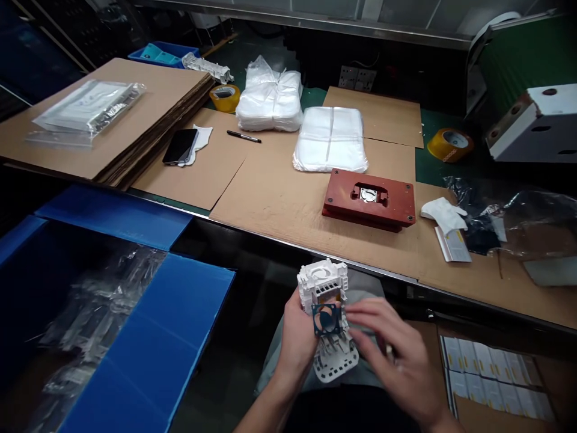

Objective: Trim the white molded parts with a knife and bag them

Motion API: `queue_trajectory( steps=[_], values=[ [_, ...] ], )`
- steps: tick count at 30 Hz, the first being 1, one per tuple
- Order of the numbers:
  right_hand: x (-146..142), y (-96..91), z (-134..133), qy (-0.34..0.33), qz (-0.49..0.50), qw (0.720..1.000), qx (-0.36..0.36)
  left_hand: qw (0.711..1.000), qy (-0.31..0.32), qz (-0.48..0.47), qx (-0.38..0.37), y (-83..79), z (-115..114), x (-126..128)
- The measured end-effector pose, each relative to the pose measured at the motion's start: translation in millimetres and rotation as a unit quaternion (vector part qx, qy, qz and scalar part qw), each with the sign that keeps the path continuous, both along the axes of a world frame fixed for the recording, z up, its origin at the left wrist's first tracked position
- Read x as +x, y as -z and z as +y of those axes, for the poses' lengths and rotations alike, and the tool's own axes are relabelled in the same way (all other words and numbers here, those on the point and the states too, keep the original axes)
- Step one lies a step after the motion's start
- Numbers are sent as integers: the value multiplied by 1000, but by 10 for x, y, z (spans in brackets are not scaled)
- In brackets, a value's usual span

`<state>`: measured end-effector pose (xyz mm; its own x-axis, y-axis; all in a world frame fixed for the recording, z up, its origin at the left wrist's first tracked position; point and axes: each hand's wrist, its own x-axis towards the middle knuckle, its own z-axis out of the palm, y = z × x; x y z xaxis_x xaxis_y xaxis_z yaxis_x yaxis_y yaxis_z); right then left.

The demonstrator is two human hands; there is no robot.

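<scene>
My left hand point(296, 337) grips a white moulded plastic part point(325, 288) from its left side, holding it upright over my lap below the table edge. A small dark square frame with a round hole point(325, 319) sits on the part's front face. My right hand point(396, 355) is at the part's right side, fingers curled and touching it near the dark frame; its outline is blurred by motion. A red-brown fixture block point(368, 199) with a recessed pocket lies on the cardboard-covered table point(279, 198) straight ahead.
An open blue corrugated box point(148, 337) with clear bags inside stands at my left. On the table lie white bag stacks point(331, 139), a phone point(179, 146), a pen point(243, 136), two tape rolls point(449, 144), a white glove point(444, 213) and a cardboard stack point(135, 114). A carton of small boxes point(491, 376) sits lower right.
</scene>
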<state>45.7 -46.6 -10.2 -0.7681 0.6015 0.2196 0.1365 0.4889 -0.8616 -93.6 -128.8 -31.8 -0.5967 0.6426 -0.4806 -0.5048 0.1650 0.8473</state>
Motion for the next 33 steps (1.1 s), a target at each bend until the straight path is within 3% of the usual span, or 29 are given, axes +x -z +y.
queue_trajectory(
  steps=[2, 6, 9, 16, 26, 33],
  values=[
    [2, -34, 97, 43, -65, 992, -96, 1000, 5, 1, 6, -25, -19, -20],
    [-55, -24, 225, -26, -180, 964, -194, 999, 27, 38, 14, -67, -62, -39],
    [-107, 22, 230, -37, -199, 949, -242, 991, 50, 124, 1, -31, -125, -20],
    [-184, 98, 147, 9, -158, 896, -414, 962, 62, 263, -41, 110, -252, 4],
    [-104, 105, 151, -12, -144, 890, -433, 966, 33, 255, -36, 136, -258, 35],
    [-89, 115, 202, -49, -149, 934, -320, 967, 49, 252, -9, 79, -239, 44]
  ],
)
